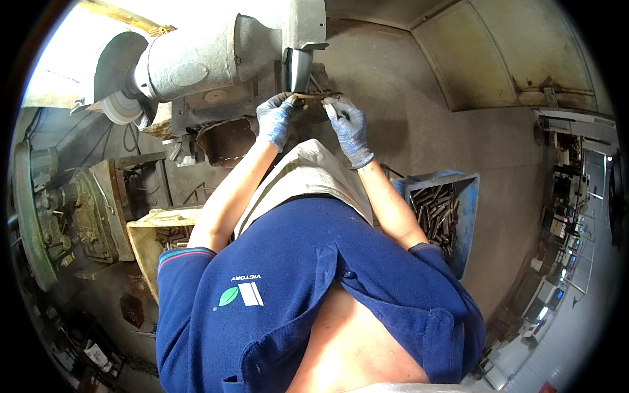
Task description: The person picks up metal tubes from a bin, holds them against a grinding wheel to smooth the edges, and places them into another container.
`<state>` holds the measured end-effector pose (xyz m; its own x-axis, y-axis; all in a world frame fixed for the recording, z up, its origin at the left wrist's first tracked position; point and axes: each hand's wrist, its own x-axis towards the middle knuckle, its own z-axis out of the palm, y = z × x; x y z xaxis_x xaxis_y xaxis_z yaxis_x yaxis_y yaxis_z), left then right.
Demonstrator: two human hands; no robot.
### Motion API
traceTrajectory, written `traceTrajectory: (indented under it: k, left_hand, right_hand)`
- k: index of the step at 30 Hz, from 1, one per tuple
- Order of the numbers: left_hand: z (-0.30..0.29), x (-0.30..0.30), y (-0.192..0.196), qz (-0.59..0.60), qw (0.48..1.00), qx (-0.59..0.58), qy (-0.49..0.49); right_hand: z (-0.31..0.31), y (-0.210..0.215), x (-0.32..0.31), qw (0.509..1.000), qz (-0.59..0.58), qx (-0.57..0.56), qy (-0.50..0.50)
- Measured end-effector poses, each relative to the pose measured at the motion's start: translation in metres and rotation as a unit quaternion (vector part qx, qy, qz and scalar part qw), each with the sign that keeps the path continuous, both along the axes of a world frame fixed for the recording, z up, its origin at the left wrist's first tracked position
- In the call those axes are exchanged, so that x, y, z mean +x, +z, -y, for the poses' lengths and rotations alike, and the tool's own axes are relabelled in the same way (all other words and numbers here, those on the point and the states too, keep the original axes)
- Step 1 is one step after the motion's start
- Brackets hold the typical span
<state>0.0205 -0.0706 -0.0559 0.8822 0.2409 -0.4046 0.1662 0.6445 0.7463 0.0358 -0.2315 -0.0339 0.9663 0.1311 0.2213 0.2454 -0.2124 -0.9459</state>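
A thin, brownish metal piece [313,96] runs crosswise between my two hands, just below the grinding wheel [300,69] of a large grey grinder [190,62]. My left hand [275,118], in a worn blue-grey glove, pinches its left end beside the wheel. The right end is between the thumb and fingers of my right hand [350,128], gloved the same way. Whether the piece touches the wheel cannot be made out. A whitish apron [304,170] covers my lap under both hands.
A blue crate [468,223] with many rod-like metal pieces [436,213] stands by my right arm. By my left arm is a yellowish box [147,239] with similar pieces. A second wheel [121,107] sits at the grinder's left end. Old machinery [88,206] stands at far left.
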Motion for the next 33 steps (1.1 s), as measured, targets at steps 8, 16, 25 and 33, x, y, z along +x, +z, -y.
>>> traceTrajectory:
  k: [8, 16, 25, 33]
  left_hand:
    - [-0.010, 0.000, -0.012, -0.005, 0.999, 0.004, 0.033]
    - [-0.046, -0.009, -0.021, -0.018, 0.997, 0.048, 0.057]
    - [-0.018, 0.008, -0.018, -0.045, 0.991, 0.126, -0.007]
    - [-0.020, 0.013, -0.035, -0.044, 0.997, 0.068, 0.010]
  right_hand:
    - [-0.010, -0.016, 0.004, 0.997, -0.065, 0.023, 0.021]
    - [-0.048, -0.027, -0.001, 0.988, -0.112, 0.100, 0.046]
    - [-0.018, -0.033, 0.008, 0.973, -0.176, 0.148, 0.014]
    - [-0.015, -0.021, 0.008, 0.975, -0.207, 0.074, 0.018]
